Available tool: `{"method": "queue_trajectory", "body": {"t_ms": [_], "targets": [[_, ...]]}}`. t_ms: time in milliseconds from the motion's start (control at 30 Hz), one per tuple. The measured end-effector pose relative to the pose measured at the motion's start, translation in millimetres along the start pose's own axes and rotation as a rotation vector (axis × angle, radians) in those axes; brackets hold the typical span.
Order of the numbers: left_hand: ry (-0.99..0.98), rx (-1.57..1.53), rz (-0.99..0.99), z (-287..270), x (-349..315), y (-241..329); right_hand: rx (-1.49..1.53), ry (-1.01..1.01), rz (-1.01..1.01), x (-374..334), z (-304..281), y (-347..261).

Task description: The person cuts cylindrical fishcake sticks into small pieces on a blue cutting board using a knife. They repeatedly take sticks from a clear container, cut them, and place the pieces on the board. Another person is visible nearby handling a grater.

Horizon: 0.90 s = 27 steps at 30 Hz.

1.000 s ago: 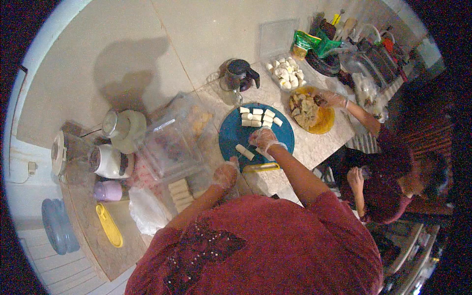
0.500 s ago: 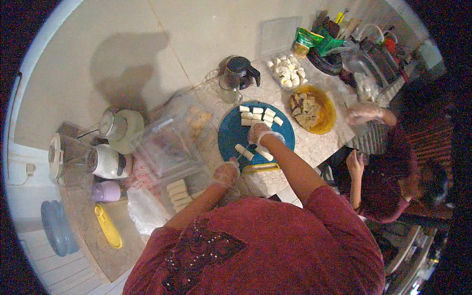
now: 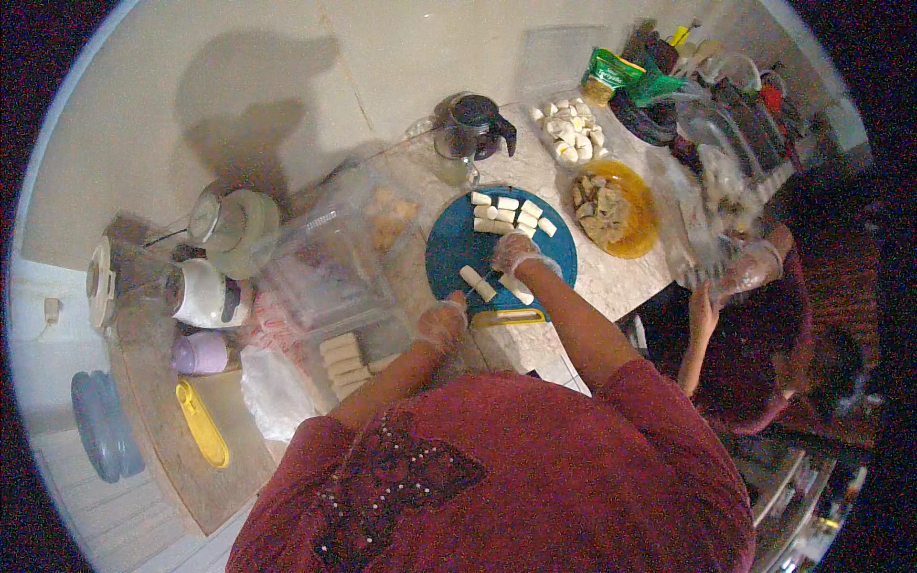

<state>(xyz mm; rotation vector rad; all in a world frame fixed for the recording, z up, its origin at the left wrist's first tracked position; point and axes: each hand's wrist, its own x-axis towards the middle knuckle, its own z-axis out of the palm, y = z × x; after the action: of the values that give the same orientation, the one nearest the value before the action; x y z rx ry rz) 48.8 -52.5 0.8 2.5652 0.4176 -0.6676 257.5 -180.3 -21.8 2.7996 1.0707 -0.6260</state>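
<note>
A round blue cutting board [image 3: 449,239] with a yellow-edged handle lies before me. Several short white cylinders [image 3: 492,212], like cut hearts of palm, are grouped on its far part. My right hand [image 3: 518,252], in a clear plastic glove, is bunched against the near side of that group; its fingertips are hidden. Below its wrist lies a longer white stick [image 3: 517,290]. At the board's lower left my gloved left hand [image 3: 442,323] is closed, seemingly round a thin knife mostly hidden by the fingers. Beside its fingertips lies a white stick cut in two [image 3: 478,284].
An orange bowl of chunky food [image 3: 642,224] and a tray of peeled eggs [image 3: 570,129] stand right of the board. A glass carafe [image 3: 457,143] is behind. Clear plastic containers [image 3: 339,272] and whole white sticks [image 3: 344,363] lie left. A co-worker's gloved hand [image 3: 750,267] is at the right.
My right hand has shifted slightly right along the white pieces. The left hand stays by the cut stick. The co-worker's gloved hand has come down toward their other hand.
</note>
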Motion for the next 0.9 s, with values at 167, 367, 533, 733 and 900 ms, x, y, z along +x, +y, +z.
{"method": "queue_trajectory", "body": {"t_ms": [167,367,533,733,900], "targets": [[-0.092,0.501,0.365,35,63,-35,0.415,0.229,0.199,-58,-32,-21],[0.397,0.474,0.781,92,112,-89,0.655,0.369,0.146,-114,-45,-54],[0.469,-0.063,0.317,67,84,-92,0.607,0.213,0.133,-117,-35,-80],[0.503,-0.21,0.292,54,88,-102,0.581,0.158,0.22,-116,-60,-96],[0.422,-0.497,0.134,48,61,-98,0.639,0.279,0.208,-86,-58,-97]]}}
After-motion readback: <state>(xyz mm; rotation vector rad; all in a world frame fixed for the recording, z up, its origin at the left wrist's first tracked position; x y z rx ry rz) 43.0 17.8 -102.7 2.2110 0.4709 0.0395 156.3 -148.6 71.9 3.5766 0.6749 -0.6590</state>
